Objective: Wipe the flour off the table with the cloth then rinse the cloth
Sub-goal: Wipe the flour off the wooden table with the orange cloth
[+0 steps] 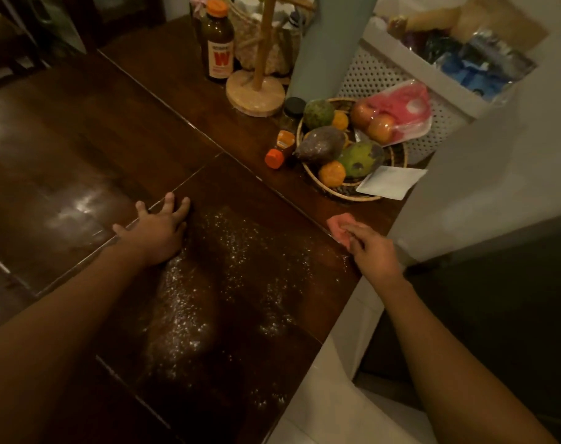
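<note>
**Cloth at the corner, flour waiting in the middle**

The flour (208,302) lies in white specks over the dark wood tabletop (80,149), down the middle of the picture. None of it looks wiped yet, so the job seems to be just starting.

The pink cloth (338,226) sits near the tabletop's edge, at about 3 o'clock from the flour. The right hand (373,251) is on top of it. Its fingers (352,230) press down on the near part of the cloth, and the far part sticks out flat. The grip looks narrow and bent over the cloth, more pushing than lifting. I think the hand starts here so it can drag the cloth across the specks in one long sweep.

The left hand (159,230) rests flat on the tabletop at about 9 o'clock from the flour, just beside the specks. Its grip is wide, fingers spread, holding nothing. It looks like it is there to lean on and keep the body steady.

A fruit basket (352,193) and a small bottle (280,150) lying on its side are at about 1 o'clock, apart from the flour, so they should not get in the way. No sink shows for the rinse.
</note>
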